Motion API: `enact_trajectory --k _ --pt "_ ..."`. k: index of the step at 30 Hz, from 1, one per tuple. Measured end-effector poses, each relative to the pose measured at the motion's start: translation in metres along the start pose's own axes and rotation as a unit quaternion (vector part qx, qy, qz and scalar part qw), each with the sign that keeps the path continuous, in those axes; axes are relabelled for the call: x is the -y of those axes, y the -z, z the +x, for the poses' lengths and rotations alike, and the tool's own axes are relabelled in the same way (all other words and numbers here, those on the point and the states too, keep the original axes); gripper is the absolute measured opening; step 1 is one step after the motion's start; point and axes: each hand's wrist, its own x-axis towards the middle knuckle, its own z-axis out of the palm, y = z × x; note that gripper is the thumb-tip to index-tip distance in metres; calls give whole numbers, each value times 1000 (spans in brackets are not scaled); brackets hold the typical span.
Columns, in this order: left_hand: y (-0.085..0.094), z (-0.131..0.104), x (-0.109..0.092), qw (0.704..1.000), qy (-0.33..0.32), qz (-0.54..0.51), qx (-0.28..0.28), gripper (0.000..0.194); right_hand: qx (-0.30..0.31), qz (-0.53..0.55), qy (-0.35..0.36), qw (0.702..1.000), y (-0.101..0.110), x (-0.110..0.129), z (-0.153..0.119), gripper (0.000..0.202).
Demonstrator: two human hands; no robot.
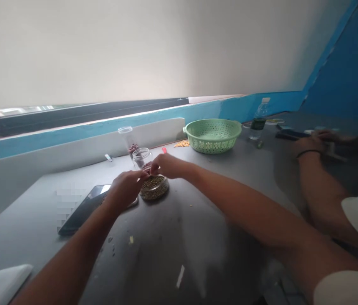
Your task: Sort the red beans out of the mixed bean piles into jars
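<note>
My left hand (pixel 127 186) and my right hand (pixel 169 165) meet over a round clear container of small green beans (pixel 154 194), fingertips pinched close together. Whatever lies between the fingers is too small to make out. Just behind the hands stands an open clear jar (pixel 142 155) with dark red beans low in it, partly covered by my fingers. A taller clear jar (pixel 126 134), also with some dark red beans, is behind that one. The tip of a red object (pixel 164 150) shows above my right hand; the remainder is hidden.
A green plastic basket (pixel 213 142) stands toward the back, beside a pile of yellow kernels (pixel 183 143). A dark tablet-like device (pixel 85 210) lies left. A water bottle (pixel 258 119) stands at the back right. Another person's hands (pixel 312 144) work at the right.
</note>
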Motion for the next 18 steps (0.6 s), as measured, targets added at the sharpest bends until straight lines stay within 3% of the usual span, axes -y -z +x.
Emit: enact_trajectory --k 4,9,13,18 --pt "-4 -25 -5 998 23 -33 -44 31 13 1 26 1000 -13 4 1 28" --pt "-3 -42 -26 995 74 -63 -20 37 -77 47 18 996 2 -21 -40 16" --pt "1 -32 -47 987 135 -82 12 37 -141 77 -66 985 13 -57 -71 21" --pt "5 7 -73 980 159 -120 -11 39 -169 41 -144 974 8 -94 -86 26"
